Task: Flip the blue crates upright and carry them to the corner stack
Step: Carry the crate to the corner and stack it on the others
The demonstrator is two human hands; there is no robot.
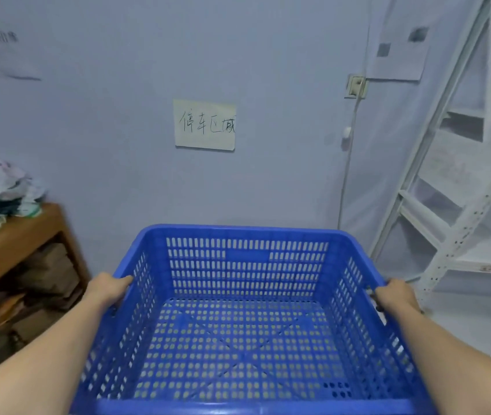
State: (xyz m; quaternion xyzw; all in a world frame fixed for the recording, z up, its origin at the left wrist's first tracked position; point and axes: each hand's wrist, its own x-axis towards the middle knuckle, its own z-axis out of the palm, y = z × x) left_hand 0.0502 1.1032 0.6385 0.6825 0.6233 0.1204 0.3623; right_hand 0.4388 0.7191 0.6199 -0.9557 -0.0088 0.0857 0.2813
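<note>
A: Head view: blue crate (247,319), upright, open side up, held in mid-air before the wall sign (204,125).

B: Grips?

A: Left hand (109,287) curled over the crate's left rim; right hand (395,296) curled over its right rim. Both closed on the crate.

B: Surroundings?

A: Wooden bench (13,241) with piled clutter left of the crate; white metal shelving (460,223) right of the crate.
</note>
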